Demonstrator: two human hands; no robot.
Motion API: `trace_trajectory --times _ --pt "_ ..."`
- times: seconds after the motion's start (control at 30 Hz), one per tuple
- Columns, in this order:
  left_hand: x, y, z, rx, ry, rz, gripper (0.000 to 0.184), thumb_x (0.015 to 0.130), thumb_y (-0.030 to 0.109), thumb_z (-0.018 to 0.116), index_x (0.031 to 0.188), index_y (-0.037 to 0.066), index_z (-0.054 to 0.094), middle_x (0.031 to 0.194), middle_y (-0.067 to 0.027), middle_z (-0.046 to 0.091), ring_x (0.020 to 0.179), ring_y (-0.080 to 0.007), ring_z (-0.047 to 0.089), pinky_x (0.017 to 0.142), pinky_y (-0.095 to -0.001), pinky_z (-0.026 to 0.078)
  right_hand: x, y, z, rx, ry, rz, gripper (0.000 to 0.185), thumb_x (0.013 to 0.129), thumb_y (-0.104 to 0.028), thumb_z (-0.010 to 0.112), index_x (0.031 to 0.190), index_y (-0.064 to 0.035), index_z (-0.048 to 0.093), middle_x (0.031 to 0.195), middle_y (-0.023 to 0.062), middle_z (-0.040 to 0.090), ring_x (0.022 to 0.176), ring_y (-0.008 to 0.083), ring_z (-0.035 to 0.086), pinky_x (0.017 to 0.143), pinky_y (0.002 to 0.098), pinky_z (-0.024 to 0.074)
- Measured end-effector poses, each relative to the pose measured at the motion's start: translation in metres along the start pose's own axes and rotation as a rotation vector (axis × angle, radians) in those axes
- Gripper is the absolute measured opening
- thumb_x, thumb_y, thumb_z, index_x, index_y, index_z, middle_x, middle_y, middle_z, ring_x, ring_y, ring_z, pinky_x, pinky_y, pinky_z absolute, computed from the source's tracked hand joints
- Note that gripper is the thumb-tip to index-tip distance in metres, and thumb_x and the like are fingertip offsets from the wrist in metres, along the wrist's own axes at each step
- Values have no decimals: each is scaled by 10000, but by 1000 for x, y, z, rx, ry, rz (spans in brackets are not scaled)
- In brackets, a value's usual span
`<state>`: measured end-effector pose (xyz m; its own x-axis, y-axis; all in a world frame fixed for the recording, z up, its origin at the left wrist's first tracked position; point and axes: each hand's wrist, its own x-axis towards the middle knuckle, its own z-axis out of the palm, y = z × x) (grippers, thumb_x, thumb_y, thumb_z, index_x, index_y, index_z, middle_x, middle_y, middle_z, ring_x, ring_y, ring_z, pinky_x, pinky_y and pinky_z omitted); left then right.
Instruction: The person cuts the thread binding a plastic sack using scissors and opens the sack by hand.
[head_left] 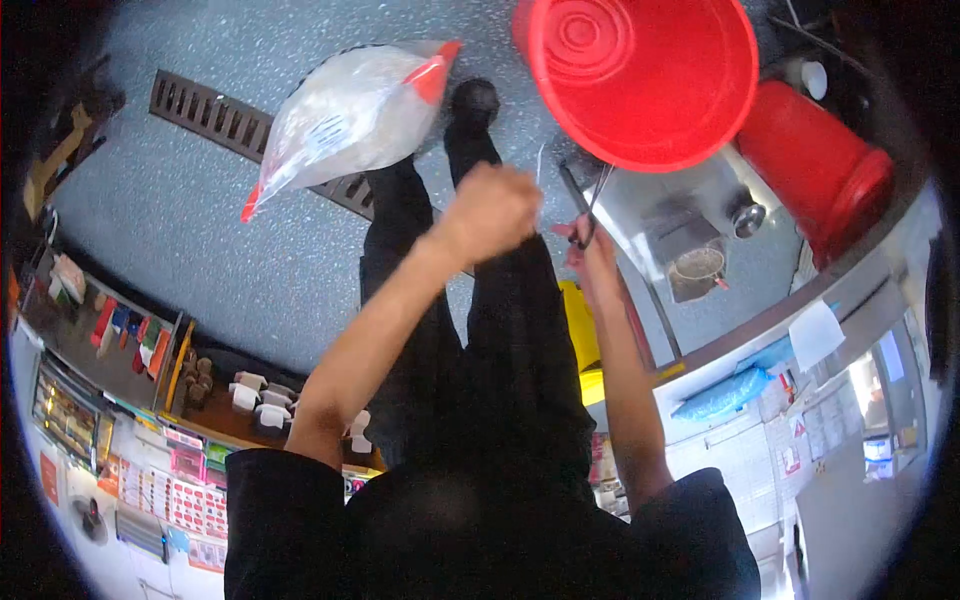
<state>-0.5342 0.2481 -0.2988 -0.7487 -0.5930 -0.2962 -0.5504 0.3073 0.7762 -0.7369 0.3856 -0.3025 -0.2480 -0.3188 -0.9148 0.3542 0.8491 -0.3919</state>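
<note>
My left hand is closed in a fist above my legs; what it holds, if anything, is hidden. A thin white strip shows just beyond its fingers. To the right, my right hand grips dark-handled scissors, their blades pointing toward the large red bucket. The bucket's open mouth faces me, with no contents visible inside. A clear plastic bag with red corners and pale contents lies on the floor, up and left of my left hand.
A second red container lies at the right, near a metal surface with a strainer. A floor grate runs under the bag. Shelves with boxes stand at lower left, and something yellow is beside my right forearm.
</note>
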Motion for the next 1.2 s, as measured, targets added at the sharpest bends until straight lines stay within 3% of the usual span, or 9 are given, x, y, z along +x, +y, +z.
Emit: trace_trajectory --times 0.07,0.37,0.5,0.73,0.9,0.97,1.07,1.17,1.2 --pt "-13 33 44 -35 -155 84 101 831 174 676 885 89 667 917 -102 672 906 -288 667 784 -452 518 -17 2 1 96 -21 48 280 934 -317 722 1031 -73 625 786 9 644 573 49 519 500 213 397" --pt "-33 85 40 -151 5 211 86 858 124 703 907 58 677 802 -100 643 767 -313 660 710 -432 509 -78 0 -32 139 -77 84 302 854 -228 793 1029 -81 596 854 22 668 665 105 626 542 216 446" --pt "-43 112 8 -223 -34 293 55 845 112 693 862 61 683 799 -98 646 752 -307 643 700 -421 486 -130 -4 -35 158 -268 -49 329 846 -183 787 1063 -74 564 951 37 681 821 148 683 693 275 562" --pt "-69 138 -32 -328 -142 430 74 864 107 712 893 40 702 781 -110 652 719 -303 653 665 -399 500 -229 5 -54 333 10 -179 289 859 -96 750 1070 -81 553 978 40 657 846 151 672 709 277 544" --pt "-94 178 -42 -380 -168 550 112 868 135 715 914 33 703 793 -121 665 733 -304 670 674 -396 514 -259 13 -16 138 -80 -446 304 847 -14 745 1026 -81 509 947 35 635 887 186 694 738 300 574" --pt "-105 170 -43 -372 -193 460 157 883 176 714 968 45 706 803 -128 678 726 -298 676 664 -399 517 -262 24 3 160 -109 -404 293 864 -1 720 1059 -55 507 945 32 631 914 215 705 768 335 584" --pt "-124 143 -61 -353 -232 295 262 897 256 717 1062 55 696 811 -141 692 717 -293 685 662 -405 523 -265 48 4 361 119 -385 228 889 -8 675 1068 -31 536 913 47 647 881 219 701 788 351 589" --pt "-139 85 -76 -314 -111 121 354 908 327 708 1138 58 679 835 -158 709 737 -299 697 688 -418 530 -277 79 -85 20 419 -546 227 902 -81 655 1112 -59 572 909 47 635 757 178 632 712 309 563" --pt "-154 47 -86 -285 -49 30 380 912 347 703 1159 59 673 846 -165 715 748 -302 701 699 -423 532 -289 71 -121 -841 689 -456 120 882 -118 657 972 -50 616 869 25 614 705 150 580 709 291 557"
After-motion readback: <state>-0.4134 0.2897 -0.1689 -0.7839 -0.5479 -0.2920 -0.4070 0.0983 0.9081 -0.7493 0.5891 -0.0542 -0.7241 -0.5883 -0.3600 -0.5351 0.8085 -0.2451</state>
